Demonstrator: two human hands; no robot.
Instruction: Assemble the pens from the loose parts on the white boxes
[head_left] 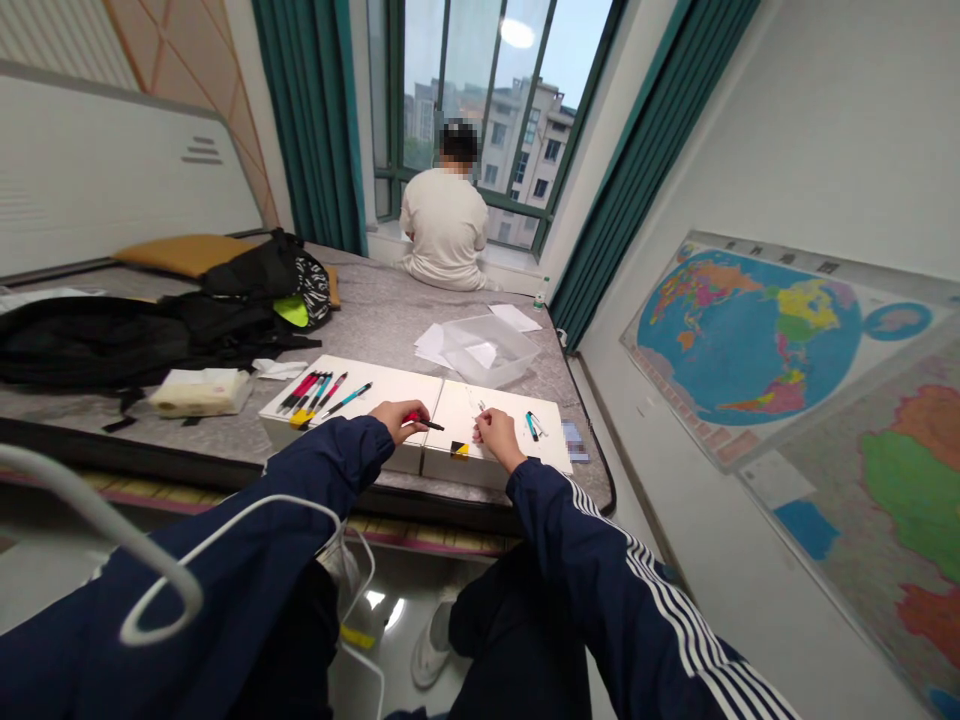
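Observation:
My left hand (401, 421) is closed around a red and black pen (433, 425), its dark end pointing right over the seam between two white boxes. Above the right white box (457, 399), the fingers of my right hand (496, 436) are pinched together. Something small and pale shows at those fingertips, too small to name. On the left white box (405, 390) lie several red and teal pens (313, 391) in a row, with a teal pen (350, 398) apart from them, nearest my left hand. To the right of my right hand lies a teal pen piece (532, 427) beside thin pale parts.
Behind the boxes sit a clear plastic bin (491, 350) and white papers (430, 346). A tissue pack (201, 392) and black bags (150, 335) lie left on the bed. A person (446, 225) sits by the window. A white cable (247, 505) crosses my left sleeve.

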